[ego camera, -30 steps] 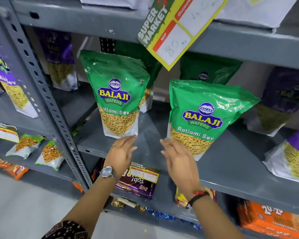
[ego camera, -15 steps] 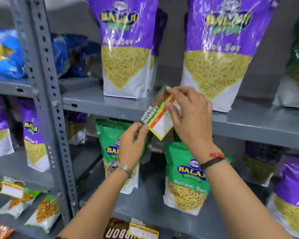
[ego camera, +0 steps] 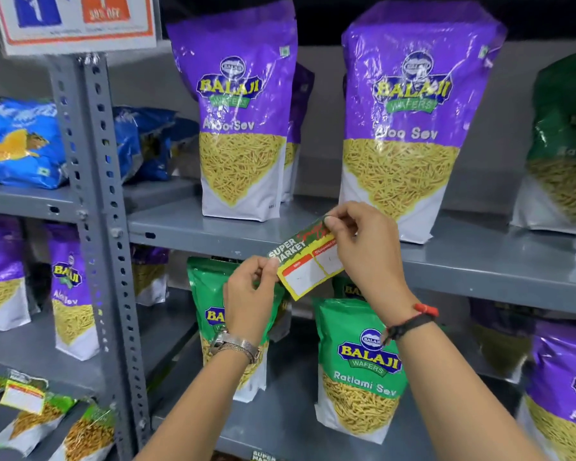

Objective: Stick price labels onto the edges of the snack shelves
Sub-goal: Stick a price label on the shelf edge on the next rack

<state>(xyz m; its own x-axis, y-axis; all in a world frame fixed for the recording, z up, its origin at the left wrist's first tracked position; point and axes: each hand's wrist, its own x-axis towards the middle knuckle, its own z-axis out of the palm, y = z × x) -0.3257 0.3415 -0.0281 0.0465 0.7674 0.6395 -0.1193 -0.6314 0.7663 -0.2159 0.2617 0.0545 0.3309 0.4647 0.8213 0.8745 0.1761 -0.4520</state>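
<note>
A green and yellow "Super Market" price label [ego camera: 308,262] with two white boxes lies tilted against the front edge of the grey shelf [ego camera: 479,264]. My left hand [ego camera: 248,296] pinches its lower left corner. My right hand [ego camera: 363,251] pinches its upper right corner against the shelf edge. Two purple Aloo Sev bags [ego camera: 243,128] stand on that shelf, just above the label.
Green Ratlami Sev bags [ego camera: 359,371] stand on the shelf below my hands. A grey perforated upright post [ego camera: 97,227] divides the racks at the left. Blue snack bags [ego camera: 17,141] lie beyond it. Another label [ego camera: 22,397] hangs at lower left, and a sale sign [ego camera: 74,21] at top left.
My view rose from the lower shelf to the one above. Both hands came up from the lower shelf and took the tilted label by its corners; it now lies flatter along the shelf edge.
</note>
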